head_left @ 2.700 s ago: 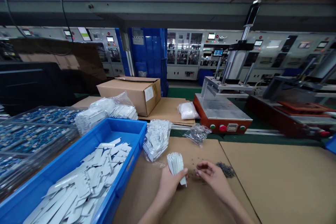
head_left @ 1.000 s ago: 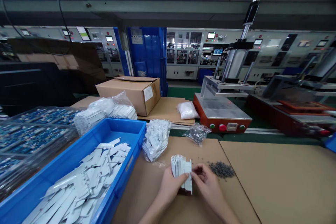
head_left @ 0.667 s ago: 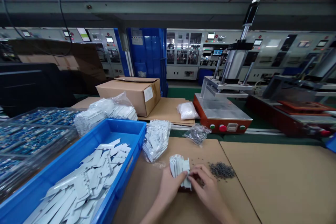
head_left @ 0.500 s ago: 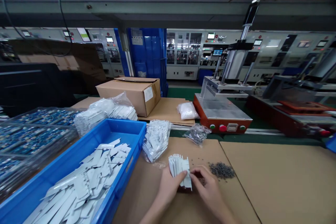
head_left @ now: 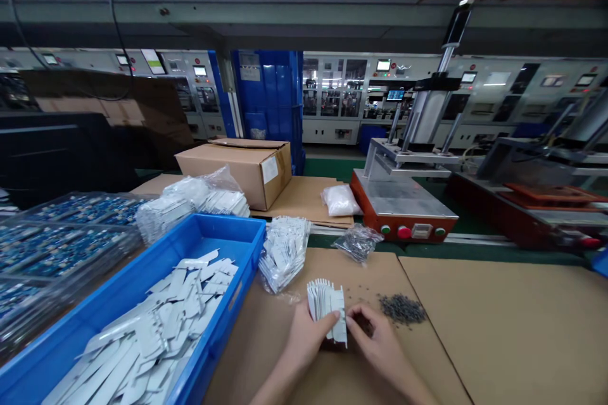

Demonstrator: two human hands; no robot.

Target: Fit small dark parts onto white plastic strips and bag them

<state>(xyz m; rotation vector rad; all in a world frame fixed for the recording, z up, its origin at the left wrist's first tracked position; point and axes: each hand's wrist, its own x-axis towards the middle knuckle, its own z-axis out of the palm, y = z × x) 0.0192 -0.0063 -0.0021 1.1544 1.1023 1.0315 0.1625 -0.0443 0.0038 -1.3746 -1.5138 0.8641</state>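
A fanned stack of thin white plastic pieces (head_left: 327, 304) stands over the cardboard sheet, and my left hand (head_left: 306, 331) is closed around its left side, thumb across the front. At the stack's right edge is my right hand (head_left: 372, 333), thumb and forefinger pinched together; whatever lies between the fingertips is too small to make out. Just right of that hand lies a pile of small dark parts (head_left: 403, 309), with a few strays beside it. To the left, a long blue bin (head_left: 237, 291) holds many loose white pieces.
Bagged white pieces (head_left: 284, 252) lie beside the bin, near a bag of dark parts (head_left: 358, 242). Behind are a cardboard box (head_left: 237, 171), a white bag (head_left: 341, 200) and a press with an orange base (head_left: 403, 209). Trays of blue boards (head_left: 71, 234) stand far left.
The view has shifted very slightly. My right fingertips have moved a little against the stack's right edge; my left hand keeps its hold.
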